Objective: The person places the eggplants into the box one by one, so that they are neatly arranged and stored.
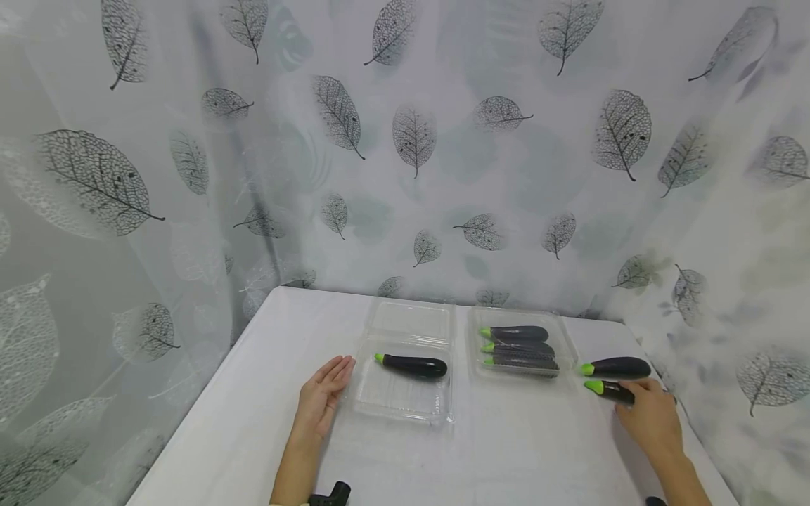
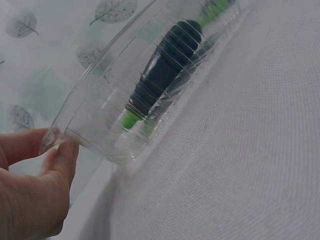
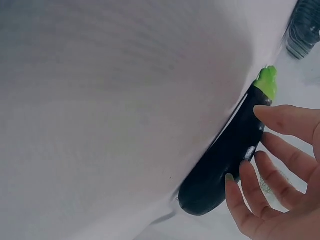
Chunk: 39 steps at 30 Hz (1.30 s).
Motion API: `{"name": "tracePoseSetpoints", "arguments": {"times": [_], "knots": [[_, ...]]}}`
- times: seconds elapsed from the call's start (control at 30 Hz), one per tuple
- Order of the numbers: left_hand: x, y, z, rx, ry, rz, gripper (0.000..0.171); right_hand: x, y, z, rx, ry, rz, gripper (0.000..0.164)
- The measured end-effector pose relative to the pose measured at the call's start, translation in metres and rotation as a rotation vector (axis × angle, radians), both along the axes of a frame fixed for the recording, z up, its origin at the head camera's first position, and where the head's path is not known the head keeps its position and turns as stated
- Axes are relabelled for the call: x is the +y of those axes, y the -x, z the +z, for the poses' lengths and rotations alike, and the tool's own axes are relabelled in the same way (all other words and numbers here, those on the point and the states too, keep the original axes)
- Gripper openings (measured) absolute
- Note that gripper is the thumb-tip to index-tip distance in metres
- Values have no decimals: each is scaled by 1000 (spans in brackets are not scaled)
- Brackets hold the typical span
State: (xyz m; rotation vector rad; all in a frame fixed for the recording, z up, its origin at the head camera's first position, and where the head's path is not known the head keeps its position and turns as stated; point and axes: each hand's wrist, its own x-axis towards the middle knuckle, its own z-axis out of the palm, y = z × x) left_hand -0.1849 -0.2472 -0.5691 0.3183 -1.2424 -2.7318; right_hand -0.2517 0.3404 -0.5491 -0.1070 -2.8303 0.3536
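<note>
A clear plastic box [image 1: 401, 411] lies with its lid folded back, one dark eggplant [image 1: 414, 366] with a green cap inside. My left hand [image 1: 323, 397] is at the box's left side. In the left wrist view, the thumb and fingers of that hand [image 2: 37, 180] pinch the rim of the clear box [image 2: 95, 142]. At the right, my right hand [image 1: 652, 414] holds another eggplant [image 1: 610, 391]. The right wrist view shows the fingers of this hand [image 3: 280, 170] curved along the glossy dark eggplant [image 3: 225, 150], thumb near its green cap.
A second clear box [image 1: 566, 337] holds three eggplants [image 1: 515, 334] in the middle right. One more eggplant [image 1: 623, 367] lies just beyond my right hand. A leaf-print curtain [image 1: 443, 176] hangs behind and beside the white table [image 1: 506, 450].
</note>
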Motion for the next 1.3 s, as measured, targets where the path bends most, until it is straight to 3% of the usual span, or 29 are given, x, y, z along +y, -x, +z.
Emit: {"name": "tracePoseSetpoints", "arguments": {"times": [0.3, 0.63, 0.87, 1.3], "knots": [[1, 0, 0, -4, 21, 8, 63, 10, 10, -1, 25, 5, 38, 43], [1, 0, 1, 11, 32, 5, 63, 16, 15, 2, -6, 2, 12, 39], [1, 0, 1, -9, 20, 11, 62, 15, 11, 4, -56, -45, 56, 41], [1, 2, 0, -13, 20, 14, 60, 9, 2, 12, -58, -76, 5, 40]]}}
